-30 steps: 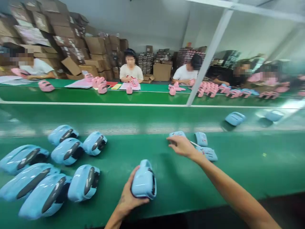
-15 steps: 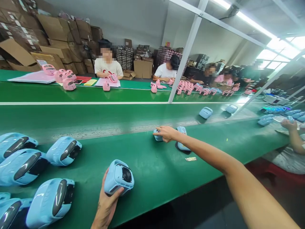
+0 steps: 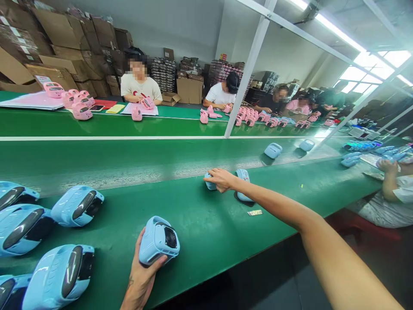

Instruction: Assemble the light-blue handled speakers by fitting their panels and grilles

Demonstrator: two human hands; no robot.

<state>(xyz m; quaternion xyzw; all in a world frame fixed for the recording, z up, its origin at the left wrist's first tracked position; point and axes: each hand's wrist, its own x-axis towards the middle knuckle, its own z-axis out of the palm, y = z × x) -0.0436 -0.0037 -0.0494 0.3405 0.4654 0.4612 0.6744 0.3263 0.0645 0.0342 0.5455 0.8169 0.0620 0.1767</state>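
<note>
My left hand (image 3: 140, 269) is wrapped round a light-blue plastic device (image 3: 158, 241), with the thumb along its lower front edge. The device is boxy, with a handle on top and a dark round part behind a black frame. Farther off, my right hand (image 3: 222, 179) has its fingers curled over a second blue device (image 3: 210, 183) on the green table (image 3: 200, 232). The hand hides much of that device. Just behind my right wrist stands another blue device (image 3: 243, 183), partly covered by the forearm.
Several blue devices with dark glossy fronts (image 3: 60, 275) stand at the left. A small paper strip (image 3: 254, 212) lies near my right forearm. Two more blue devices (image 3: 273, 150) rest on the belt beyond. Co-workers handle pink devices (image 3: 248, 116) across it; a person (image 3: 389, 185) sits at right.
The view has shifted slightly, moving most things leftward in the picture. My right hand's fingers have gone from pointing over the far device to curling down on it. My left hand keeps its hold.
</note>
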